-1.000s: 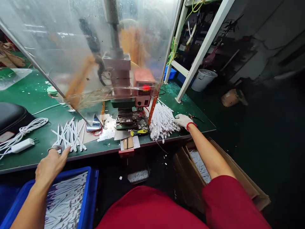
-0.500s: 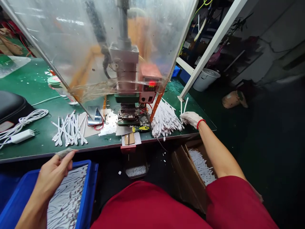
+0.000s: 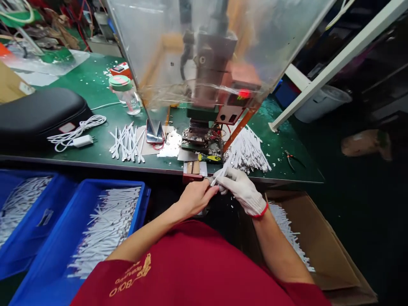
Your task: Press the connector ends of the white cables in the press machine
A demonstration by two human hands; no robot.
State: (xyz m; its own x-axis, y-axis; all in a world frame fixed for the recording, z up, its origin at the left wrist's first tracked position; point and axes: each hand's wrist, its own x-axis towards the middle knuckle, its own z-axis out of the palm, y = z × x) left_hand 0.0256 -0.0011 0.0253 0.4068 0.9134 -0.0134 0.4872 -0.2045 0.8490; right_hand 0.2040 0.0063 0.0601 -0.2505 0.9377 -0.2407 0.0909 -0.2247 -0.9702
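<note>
- Head view: gloved right hand [image 3: 240,191] pinches a white strip [image 3: 218,177].
- Bare left hand [image 3: 195,198] touches it; its grip is unclear.
- Next move needs a steady pinch.

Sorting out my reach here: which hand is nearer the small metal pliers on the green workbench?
Right: the white-gloved right hand is nearer, below and left of the small metal pliers; the bare left hand is farther, beyond the gloved hand.
</note>
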